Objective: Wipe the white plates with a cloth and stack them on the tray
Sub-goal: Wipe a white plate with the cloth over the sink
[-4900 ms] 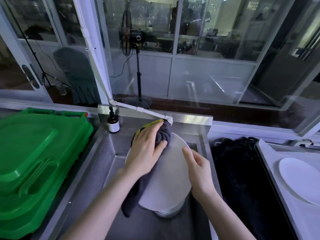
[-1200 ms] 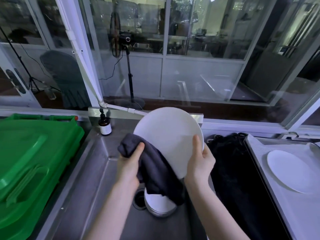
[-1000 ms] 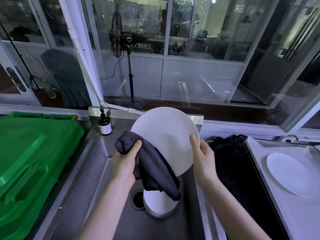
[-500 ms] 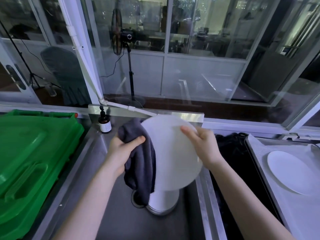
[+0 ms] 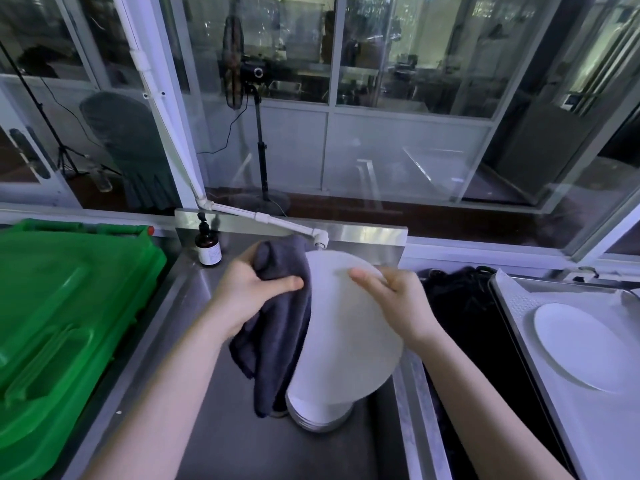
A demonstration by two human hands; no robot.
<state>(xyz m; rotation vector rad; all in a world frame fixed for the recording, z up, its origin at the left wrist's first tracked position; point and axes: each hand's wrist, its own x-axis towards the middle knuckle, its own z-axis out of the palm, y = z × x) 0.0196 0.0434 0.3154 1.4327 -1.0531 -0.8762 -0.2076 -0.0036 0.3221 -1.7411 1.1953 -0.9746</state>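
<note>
Left hand (image 5: 251,289) grips dark cloth (image 5: 277,327) against tilted white plate (image 5: 346,327); right hand (image 5: 398,299) pinches plate's upper rim.

A big green bin (image 5: 69,306) sits far to the left of the left hand's fingers (image 5: 244,265). A small brown bottle (image 5: 208,249) stands near them, a bit more to the left. A white pipe (image 5: 263,218) ends just above them. A black heap (image 5: 464,323) lies to the right of the right hand's fingers (image 5: 363,277). The steel sink (image 5: 242,445) is below.

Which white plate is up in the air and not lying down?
The tilted plate in the right hand, over the sink beside the grey cloth. The others lie flat: a stack in the sink, a single plate on the tray.
</note>
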